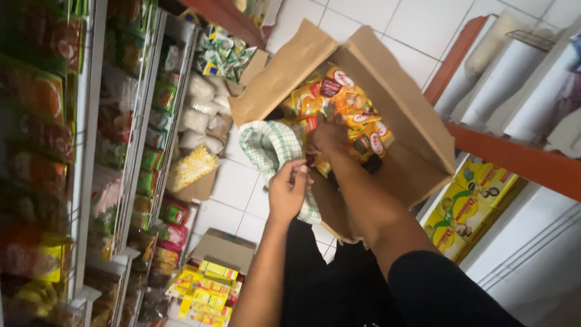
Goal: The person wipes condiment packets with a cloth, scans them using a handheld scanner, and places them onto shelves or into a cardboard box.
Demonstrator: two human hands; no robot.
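1. Right now I am looking down over both bare arms into an open brown cardboard box (417,145) that is standing on the white tiled floor (233,181) between two runs of shelves.
2. My right hand (330,134) is reaching into the box, fingers curled and pressing down on the yellow and orange packets (339,97) filling it; whether it is actually gripping one I cannot tell.
3. My left hand (287,192) is hovering at the near edge of the box, thumb and fingers pinching a fold of green and white checked cloth (269,145) that is draping over the box's near wall.
4. To the left, the shelf rack (145,121) is showing rows of small packets, with white bags lying on the floor below it.
5. Lower down, a smaller open carton (221,254) is sitting on the floor, holding yellow boxes.
6. At right, yellow cartons (469,209) are standing under an orange shelf (514,157).
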